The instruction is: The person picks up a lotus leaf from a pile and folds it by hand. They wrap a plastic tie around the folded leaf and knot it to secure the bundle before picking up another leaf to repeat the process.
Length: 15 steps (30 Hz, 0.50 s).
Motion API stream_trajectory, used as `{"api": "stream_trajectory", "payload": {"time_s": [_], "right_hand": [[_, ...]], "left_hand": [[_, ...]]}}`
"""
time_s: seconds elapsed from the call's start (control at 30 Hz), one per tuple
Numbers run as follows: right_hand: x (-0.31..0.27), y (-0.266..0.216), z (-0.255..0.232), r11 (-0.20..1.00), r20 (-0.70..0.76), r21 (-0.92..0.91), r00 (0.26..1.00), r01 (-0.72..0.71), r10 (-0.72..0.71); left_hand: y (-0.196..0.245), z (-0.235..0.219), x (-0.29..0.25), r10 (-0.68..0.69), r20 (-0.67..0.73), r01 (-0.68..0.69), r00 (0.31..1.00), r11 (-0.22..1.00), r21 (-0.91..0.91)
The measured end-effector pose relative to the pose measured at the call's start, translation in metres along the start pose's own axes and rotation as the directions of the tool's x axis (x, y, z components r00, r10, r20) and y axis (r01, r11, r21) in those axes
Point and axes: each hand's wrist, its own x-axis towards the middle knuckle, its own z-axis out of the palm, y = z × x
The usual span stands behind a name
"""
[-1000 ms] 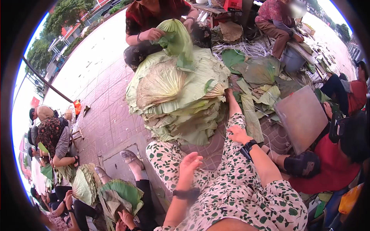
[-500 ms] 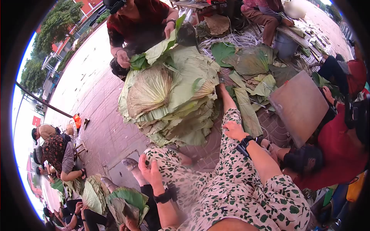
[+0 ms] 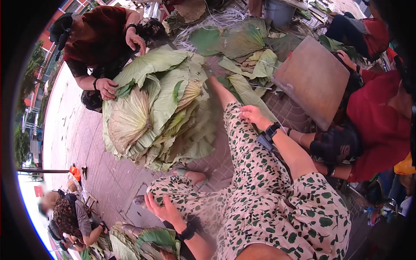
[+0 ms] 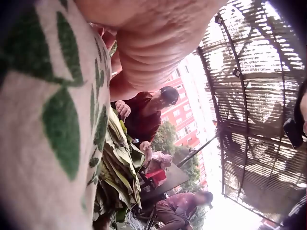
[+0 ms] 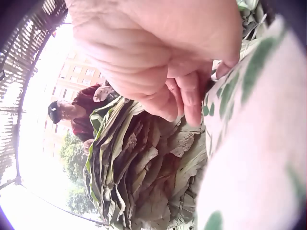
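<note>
My left hand is held with fingers loosely bent above the left knee of the patterned trousers, holding nothing. The right hand touches the trousers at the right knee; in the right wrist view this hand has relaxed, slightly bent fingers with nothing in them. Between and beyond the knees stands a thick stack of large pale green and brown leaves. A person in dark red across the stack has one hand at a broad green leaf on top and the other raised over it.
To the right, a flat brownish board is near a seated person in red. Loose leaves, white strips and a grey bucket lie or stand beyond. At bottom left are more people and leaf bundles.
The head view has swung, shifting the stack leftward. The person across has lowered the lifted leaf onto the stack. My left hand has moved left from between the thighs to the left knee.
</note>
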Motion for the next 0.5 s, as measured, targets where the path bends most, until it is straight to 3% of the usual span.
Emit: {"api": "stream_trajectory", "payload": {"time_s": [0.07,0.1,0.17,0.3,0.37,0.5], "right_hand": [[0.004,0.015,-0.025,0.997,-0.381,-0.045,0.923,-0.067,0.045],[0.005,0.021,-0.039,0.996,-0.386,-0.044,0.921,-0.074,0.051],[0.007,0.039,-0.068,0.955,-0.525,-0.138,0.837,-0.261,0.153],[0.014,0.076,-0.104,0.865,-0.612,-0.32,0.782,-0.386,0.122],[0.014,0.083,-0.109,0.739,-0.677,-0.501,0.736,-0.45,-0.011],[0.022,0.082,-0.108,0.673,-0.691,-0.531,0.723,-0.516,0.009]], "left_hand": [[0.007,0.0,-0.001,-0.053,-0.024,0.051,0.998,0.995,-0.082],[0.005,0.001,-0.001,-0.041,-0.04,0.038,0.998,0.998,-0.059],[0.002,0.002,-0.001,-0.045,-0.039,0.042,0.998,0.997,-0.06],[0.004,0.003,0.002,-0.068,-0.041,0.066,0.997,0.997,-0.035],[0.01,0.005,0.002,-0.075,-0.057,0.074,0.996,0.997,-0.015],[0.009,0.006,0.005,-0.075,-0.071,0.078,0.995,0.996,0.046]]}}
